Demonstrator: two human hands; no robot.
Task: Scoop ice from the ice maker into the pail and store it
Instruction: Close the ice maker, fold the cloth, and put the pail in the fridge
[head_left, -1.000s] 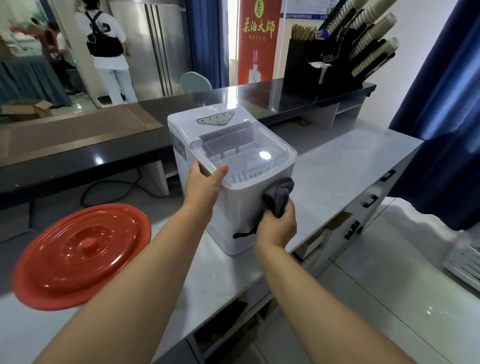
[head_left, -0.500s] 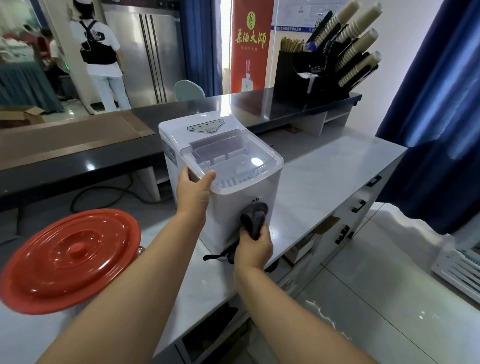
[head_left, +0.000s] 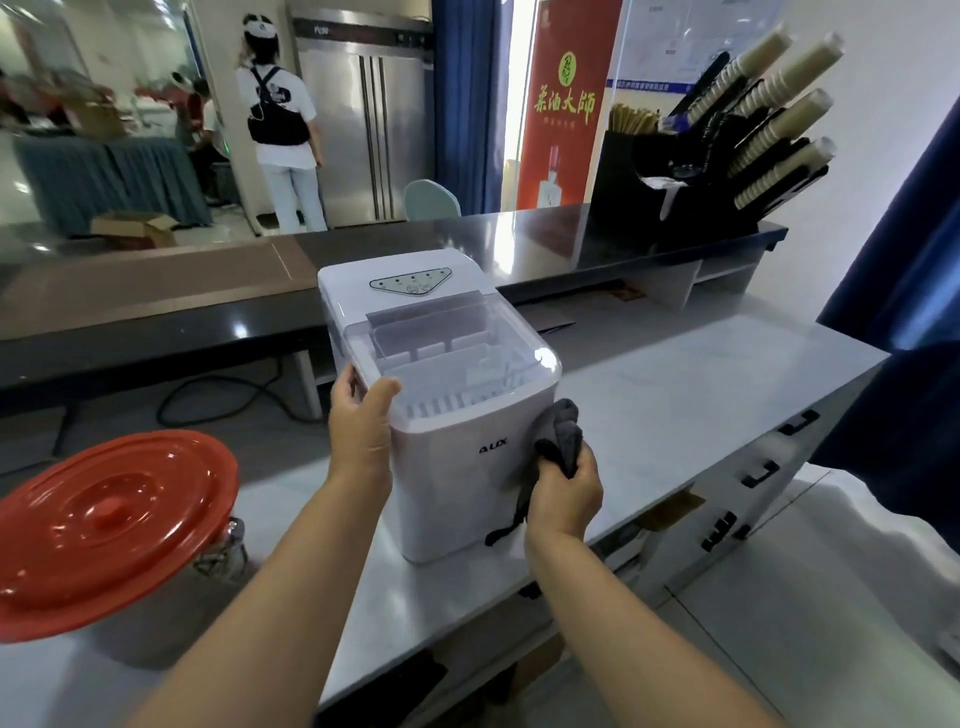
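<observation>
The left hand (head_left: 361, 421) is clamped on the top left front corner of the ice maker (head_left: 447, 493), with its thumb on the rim of the clear lid (head_left: 467, 338) and its fingers round the side. At about four o'clock from it, the right hand (head_left: 563, 493) is closed around a dark grey cloth (head_left: 563, 434), pressing it to the casing's right front edge.

The step looks like wiping the housing. The left hand should brace firmly so the light box does not slide on the smooth counter (head_left: 675, 395). The cloth works best pressed flat, with its dangling tail kept off the lid seam.

The clear lid is down, so no ice can be reached yet. The pail (head_left: 171, 613) stands at about eight o'clock from the ice maker, near but apart. Its red lid (head_left: 109, 525) is on and must come off before scooping.
</observation>
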